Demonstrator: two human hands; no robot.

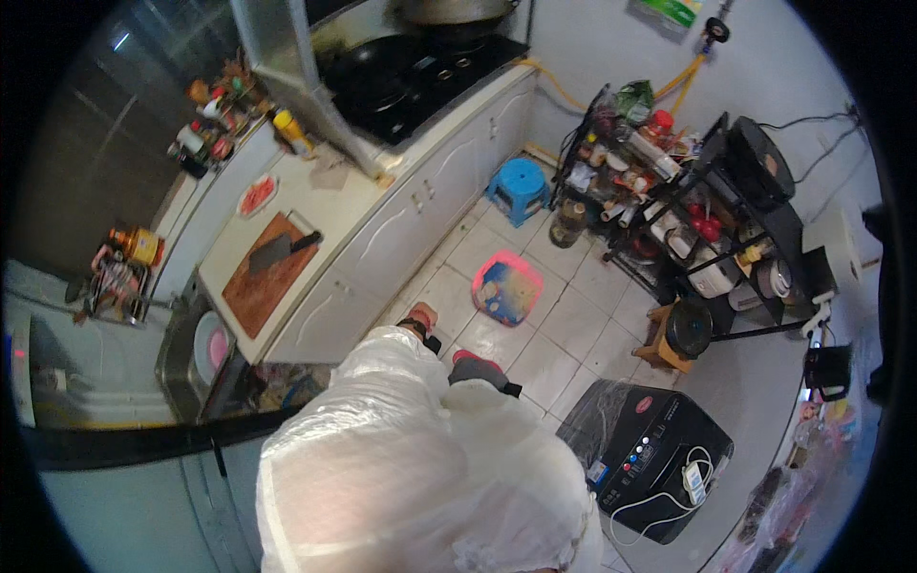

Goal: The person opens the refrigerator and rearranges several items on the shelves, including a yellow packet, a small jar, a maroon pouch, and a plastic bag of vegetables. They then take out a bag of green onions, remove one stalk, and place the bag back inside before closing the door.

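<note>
Neither of my hands can be made out in the head view; my white clothing and my feet fill the lower middle. Before me at the left, a cleaver (271, 253) lies flat on a wooden cutting board (261, 299), its dark handle towards the stove. Behind the board, a small plate with sliced red food (257, 195) rests on the pale counter (342, 203). A yellow-capped bottle (292, 134) stands farther back. In the steel sink (170, 369) is a basin (211, 347), partly hidden. A pink and blue plastic container (507, 288) is on the tiled floor in front of my feet.
A blue plastic stool (521, 188) stands near the cabinets. A black gas stove (423, 79) bears a wok (455, 13). At the right are a crowded black rack (723, 268), a wooden stool (655, 342) with a dark lidded pot, and a black appliance (655, 458) with a white power strip on it.
</note>
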